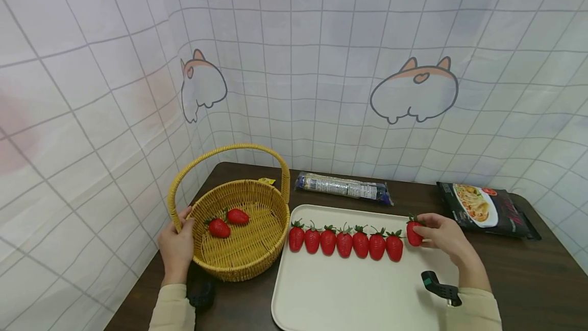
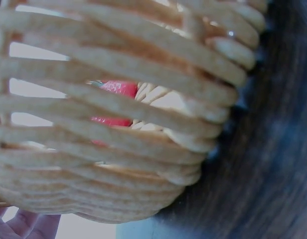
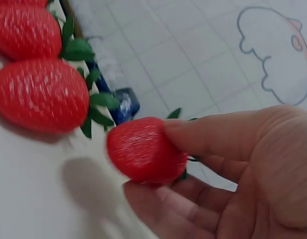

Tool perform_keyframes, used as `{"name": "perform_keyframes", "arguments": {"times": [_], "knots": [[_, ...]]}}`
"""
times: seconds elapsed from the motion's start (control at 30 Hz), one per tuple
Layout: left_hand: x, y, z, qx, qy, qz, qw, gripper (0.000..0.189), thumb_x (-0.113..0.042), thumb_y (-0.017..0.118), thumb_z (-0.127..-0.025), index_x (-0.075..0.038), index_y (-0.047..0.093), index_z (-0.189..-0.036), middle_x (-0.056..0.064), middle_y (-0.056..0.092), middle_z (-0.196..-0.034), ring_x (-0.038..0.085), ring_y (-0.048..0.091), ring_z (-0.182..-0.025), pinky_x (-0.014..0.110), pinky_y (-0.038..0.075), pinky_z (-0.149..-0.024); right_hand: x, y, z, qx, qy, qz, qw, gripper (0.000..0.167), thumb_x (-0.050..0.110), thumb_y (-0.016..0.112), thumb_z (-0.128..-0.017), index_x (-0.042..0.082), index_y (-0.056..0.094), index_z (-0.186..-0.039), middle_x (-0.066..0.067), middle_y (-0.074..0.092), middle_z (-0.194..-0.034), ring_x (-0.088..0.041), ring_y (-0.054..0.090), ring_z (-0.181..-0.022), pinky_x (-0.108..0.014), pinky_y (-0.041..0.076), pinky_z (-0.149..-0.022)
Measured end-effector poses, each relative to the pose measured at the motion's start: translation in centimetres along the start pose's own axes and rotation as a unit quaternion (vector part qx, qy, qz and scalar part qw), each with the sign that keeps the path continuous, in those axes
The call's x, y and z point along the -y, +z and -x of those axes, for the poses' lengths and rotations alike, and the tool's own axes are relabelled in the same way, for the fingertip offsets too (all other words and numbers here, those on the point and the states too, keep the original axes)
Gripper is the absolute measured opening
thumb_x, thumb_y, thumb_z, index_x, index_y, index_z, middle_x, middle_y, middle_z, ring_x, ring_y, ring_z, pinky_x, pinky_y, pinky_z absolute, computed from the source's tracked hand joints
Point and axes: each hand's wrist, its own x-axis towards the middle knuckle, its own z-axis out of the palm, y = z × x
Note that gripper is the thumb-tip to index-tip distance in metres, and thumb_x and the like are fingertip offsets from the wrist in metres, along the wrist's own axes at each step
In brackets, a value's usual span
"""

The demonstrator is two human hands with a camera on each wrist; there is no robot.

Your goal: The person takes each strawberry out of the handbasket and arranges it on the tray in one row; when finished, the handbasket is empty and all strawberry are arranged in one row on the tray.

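Observation:
My left hand point(image 1: 176, 249) grips the left rim of a yellow woven basket point(image 1: 241, 273) with a tall arched handle. Two red strawberries point(image 1: 219, 228) lie inside it, and the left wrist view catches bits of red through the weave. On the right, my right hand point(image 1: 444, 238) pinches a strawberry point(image 3: 143, 149) between thumb and fingers, just above the white tray point(image 1: 349, 295); its shadow falls on the tray surface. To its left, several strawberries point(image 1: 344, 244) form a row along the tray's back part, leaves toward the wall.
Behind the tray lies a long clear-and-blue packet point(image 1: 342, 186). A black food bag point(image 1: 487, 209) with a pasta picture rests at the back right of the dark wooden table point(image 1: 519, 280). A grid-patterned curtain point(image 1: 321, 65) closes off the back and sides.

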Motion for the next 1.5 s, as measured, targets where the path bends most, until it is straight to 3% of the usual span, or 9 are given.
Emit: {"name": "perform_keyframes", "arguments": {"times": [0.13, 0.43, 0.57, 0.73, 0.87, 1.1, 1.23, 1.33, 1.5], "knots": [[0.1, 0.1, -0.1, -0.002, 0.002, 0.002, 1.0, 0.02, -0.016, 0.061, -0.095, -0.004, 0.076, -0.096, 0.004, 0.07, -0.118, 0.015, 0.03, -0.056, 0.027, 0.025, -0.048, -0.5, -0.5, 0.1, 0.013, 0.016, 0.012, 0.9997, 0.049, 0.017, 0.063, -0.095, -0.011, 0.047, -0.131, -0.025, 0.059, -0.116, -0.021, 0.064, -0.087, -0.038, 0.057, -0.077], [0.0, 0.2, 0.0, -0.007, 0.005, 0.004, 1.0, 0.025, -0.013, 0.061, -0.094, 0.002, 0.065, -0.075, 0.001, 0.07, -0.119, 0.014, 0.03, -0.055, 0.025, 0.024, -0.047, -1.3, -0.9, 0.0, 0.036, 0.045, 0.044, 0.9974, 0.044, 0.016, 0.066, -0.092, -0.007, 0.051, -0.127, -0.018, 0.063, -0.109, -0.021, 0.063, -0.083, -0.04, 0.054, -0.076], [-0.1, 0.1, 0.0, -0.004, 0.004, 0.002, 1.0, 0.024, -0.015, 0.06, -0.094, 0.002, 0.068, -0.078, 0.003, 0.07, -0.117, 0.014, 0.029, -0.054, 0.025, 0.024, -0.046, -1.4, -0.8, 0.0, 0.05, 0.039, 0.038, 0.9972, 0.043, 0.015, 0.066, -0.092, -0.008, 0.053, -0.126, -0.017, 0.064, -0.108, -0.023, 0.065, -0.086, -0.042, 0.055, -0.077], [-0.2, 0.1, -0.1, -0.001, -0.002, -0.004, 1.0, 0.02, -0.017, 0.06, -0.095, -0.005, 0.076, -0.099, 0.014, 0.07, -0.091, 0.014, 0.028, -0.051, 0.026, 0.023, -0.043, -1.4, -0.8, 0.2, 0.062, 0.032, 0.02, 0.9974, 0.041, 0.012, 0.066, -0.091, -0.01, 0.055, -0.124, -0.016, 0.066, -0.108, -0.024, 0.067, -0.087, -0.044, 0.056, -0.078], [-0.2, 0.1, 0.0, 0.003, -0.001, -0.003, 1.0, 0.021, -0.017, 0.06, -0.095, -0.002, 0.073, -0.088, 0.007, 0.072, -0.108, 0.014, 0.03, -0.051, 0.026, 0.024, -0.043, -1.5, -0.9, 0.4, 0.071, 0.026, 0.011, 0.997, 0.041, 0.01, 0.066, -0.091, -0.012, 0.055, -0.123, -0.017, 0.066, -0.107, -0.024, 0.067, -0.086, -0.043, 0.057, -0.076], [-0.1, 0.1, -0.1, 0.003, -0.002, -0.006, 1.0, 0.022, -0.019, 0.059, -0.096, -0.005, 0.075, -0.094, 0.012, 0.071, -0.093, 0.013, 0.03, -0.05, 0.026, 0.025, -0.043, -1.4, -0.6, 0.4, 0.092, 0.018, -0.002, 0.9956, 0.045, 0.012, 0.07, -0.089, -0.012, 0.054, -0.124, -0.014, 0.064, -0.103, -0.024, 0.066, -0.083, -0.042, 0.057, -0.074], [0.0, 0.0, -0.1, 0.005, -0.003, -0.006, 1.0, 0.024, -0.018, 0.06, -0.096, -0.001, 0.071, -0.083, 0.004, 0.069, -0.119, 0.015, 0.031, -0.052, 0.026, 0.025, -0.044, -1.3, -0.3, 0.4, 0.096, 0.014, -0.001, 0.9953, 0.044, 0.011, 0.07, -0.089, -0.011, 0.055, -0.123, -0.013, 0.061, -0.1, -0.023, 0.066, -0.083, -0.042, 0.057, -0.073], [-0.1, 0.0, 0.0, 0.005, -0.003, -0.004, 1.0, 0.022, -0.018, 0.06, -0.095, -0.002, 0.073, -0.087, 0.009, 0.072, -0.109, 0.014, 0.03, -0.05, 0.026, 0.024, -0.042, -1.2, -0.2, 0.4, 0.102, 0.009, -0.005, 0.9947, 0.043, 0.011, 0.07, -0.089, -0.011, 0.055, -0.123, -0.012, 0.062, -0.099, -0.024, 0.066, -0.082, -0.041, 0.057, -0.073], [-0.2, 0.0, 0.1, 0.002, 0.003, 0.008, 1.0, 0.022, -0.016, 0.06, -0.095, 0.0, 0.071, -0.083, 0.008, 0.072, -0.109, 0.014, 0.029, -0.05, 0.025, 0.023, -0.042, -0.9, -0.2, 0.5, 0.101, 0.01, -0.006, 0.9949, 0.042, 0.013, 0.069, -0.09, -0.011, 0.055, -0.122, -0.011, 0.064, -0.098, -0.023, 0.064, -0.083, -0.041, 0.057, -0.074]]}}
